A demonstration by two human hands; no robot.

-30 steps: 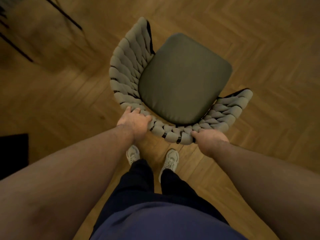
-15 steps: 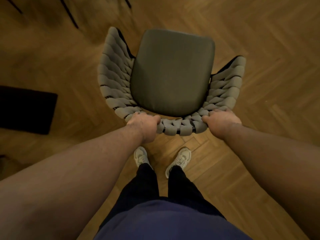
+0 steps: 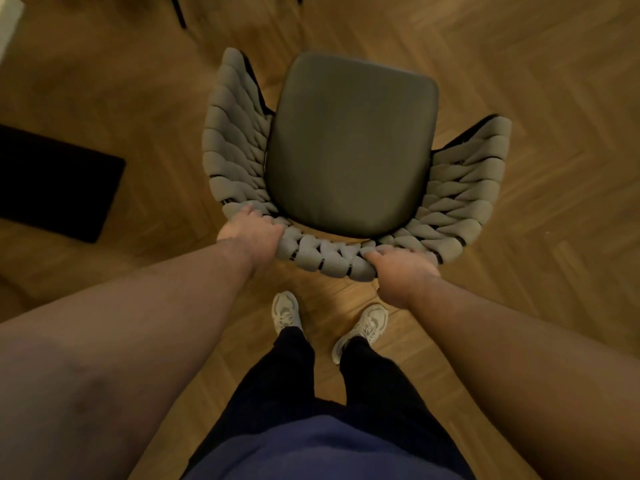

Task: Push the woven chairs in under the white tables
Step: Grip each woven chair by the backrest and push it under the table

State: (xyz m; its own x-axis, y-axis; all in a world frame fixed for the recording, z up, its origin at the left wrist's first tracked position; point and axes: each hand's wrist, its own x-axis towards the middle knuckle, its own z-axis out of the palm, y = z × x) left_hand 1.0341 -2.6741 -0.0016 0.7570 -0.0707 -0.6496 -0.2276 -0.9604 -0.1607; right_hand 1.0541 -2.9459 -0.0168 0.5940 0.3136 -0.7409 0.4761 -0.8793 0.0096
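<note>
A woven chair with a grey cord backrest and a dark seat cushion stands on the wood floor right in front of me, seen from above. My left hand grips the top of the backrest at its left rear curve, fingers curled over the weave. My right hand grips the backrest rim at the rear right. A white edge, perhaps a table, shows at the far top left corner.
Thin black legs of other furniture stand on the floor beyond the chair at the top. A black rectangular mat or base lies on the floor to the left. My feet in white shoes stand just behind the chair.
The chair has turned clockwise and now faces straight away from me. The black mat has come further into view on the left, and my feet have stepped.
</note>
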